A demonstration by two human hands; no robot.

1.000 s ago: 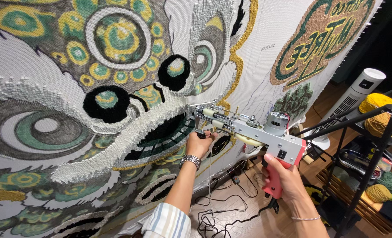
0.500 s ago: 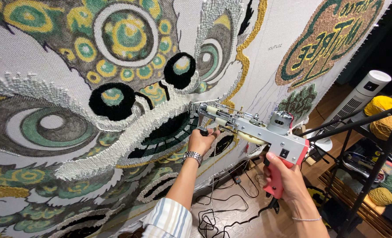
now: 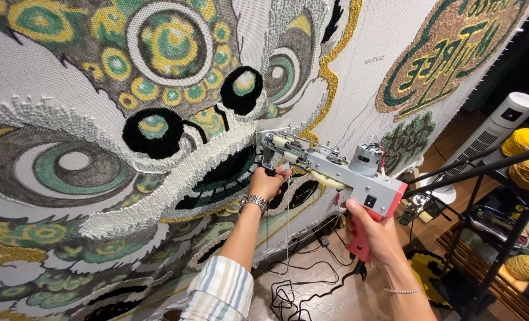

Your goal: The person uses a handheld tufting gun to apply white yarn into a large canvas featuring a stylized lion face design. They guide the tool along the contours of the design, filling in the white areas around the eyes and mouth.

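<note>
Left hand (image 3: 268,181) was closed around the front handle of the tufting gun (image 3: 329,169), close against the tufted cloth (image 3: 50,71). Right hand (image 3: 374,235) gripped the gun's red rear handle, below and right of the gun body. One gun, two hands on it.

Gun's long axis ran from lower right up to upper left; its needle end pointed at the cloth, meeting it just right of the white looped band (image 3: 157,196). Motor (image 3: 366,159) sat on top of the gun near the rear.

Above-left of the gun's tip: two black tufted rounds (image 3: 152,132), each with a coloured centre. Room to the gun's right and below was open floor, with black cables (image 3: 300,285) looped beneath it. Further right of the gun, a black metal rack (image 3: 502,238) closed off that side, holding yellow yarn balls (image 3: 528,157); one white tower fan (image 3: 496,134) stood beyond.
</note>
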